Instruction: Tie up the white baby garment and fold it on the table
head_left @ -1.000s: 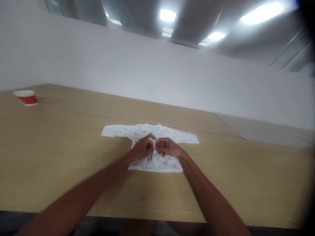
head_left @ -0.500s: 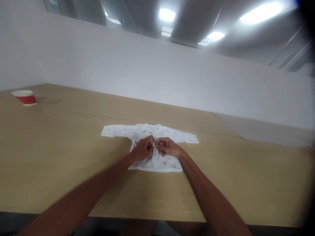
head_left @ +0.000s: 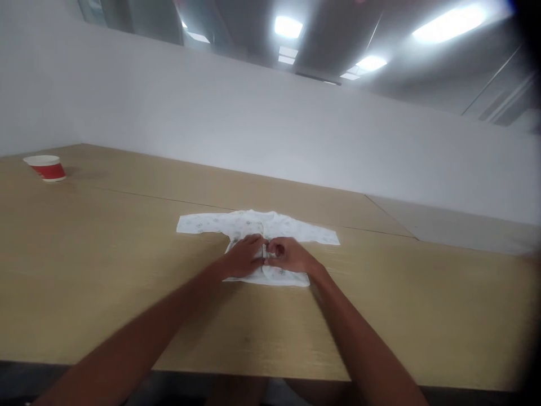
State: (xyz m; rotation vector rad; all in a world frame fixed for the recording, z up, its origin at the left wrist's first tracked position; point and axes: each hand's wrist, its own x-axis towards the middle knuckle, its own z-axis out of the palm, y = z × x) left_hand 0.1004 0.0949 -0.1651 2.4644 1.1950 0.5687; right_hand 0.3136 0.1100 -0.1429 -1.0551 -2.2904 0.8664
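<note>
Under your left hand [head_left: 244, 256] and right hand [head_left: 289, 255], the white garment [head_left: 203, 224] is showing a faint greenish print. Well to their left, the paper cup [head_left: 46, 170] is showing a red band and white rim.

Left hand [head_left: 244, 257] and right hand [head_left: 289, 255] rest palm-down, almost touching.

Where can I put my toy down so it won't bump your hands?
Put it on the wood of the table, between the red-and-white paper cup and the baby shirt. It's crowded at the shirt's middle, where the left hand and right hand nearly meet.
</note>
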